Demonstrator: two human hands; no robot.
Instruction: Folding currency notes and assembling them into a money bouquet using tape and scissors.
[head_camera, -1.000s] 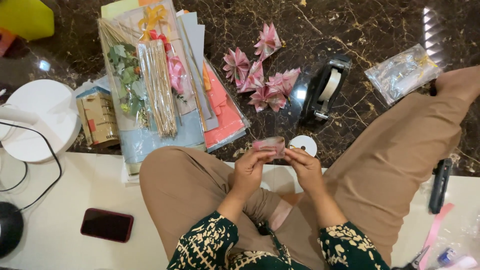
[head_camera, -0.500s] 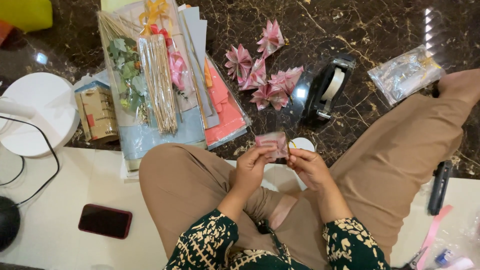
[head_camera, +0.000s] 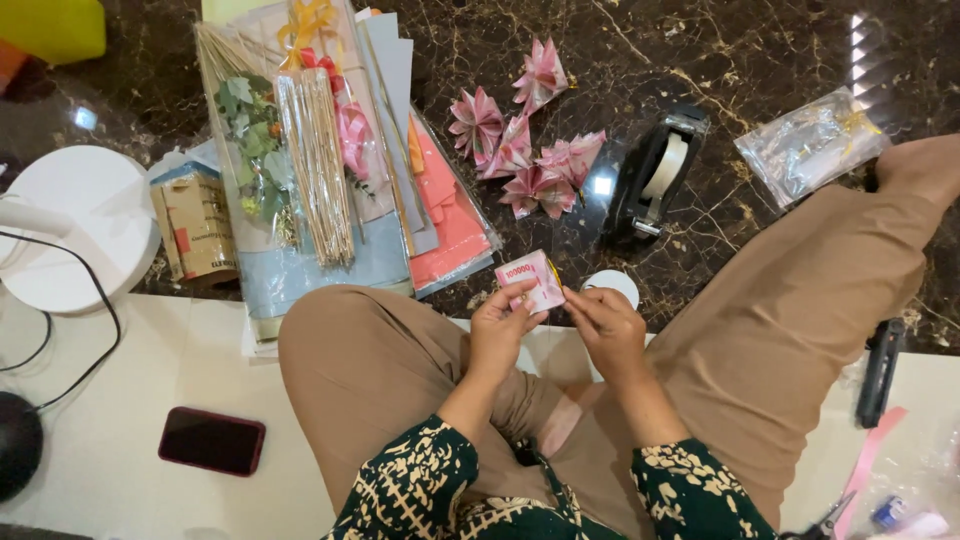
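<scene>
2 hands pinch 1 folded pink banknote (head_camera: 531, 281) above the lap, just below the tape dispenser (head_camera: 658, 172). Left hand (head_camera: 503, 330) grips its lower edge; right hand (head_camera: 604, 325) fingertips touch its right end. Long axis runs left-right, slightly tilted.

five pink folded paper flowers (head_camera: 520, 150), one tape dispenser (head_camera: 660, 172), one phone (head_camera: 212, 440).

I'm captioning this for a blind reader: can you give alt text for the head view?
Both hands, left hand and right hand, hold a small folded pink paper note above crossed legs in tan trousers. On the dark marble floor ahead lie folded pink paper flowers, a black tape dispenser and wrapped craft supplies.
</scene>
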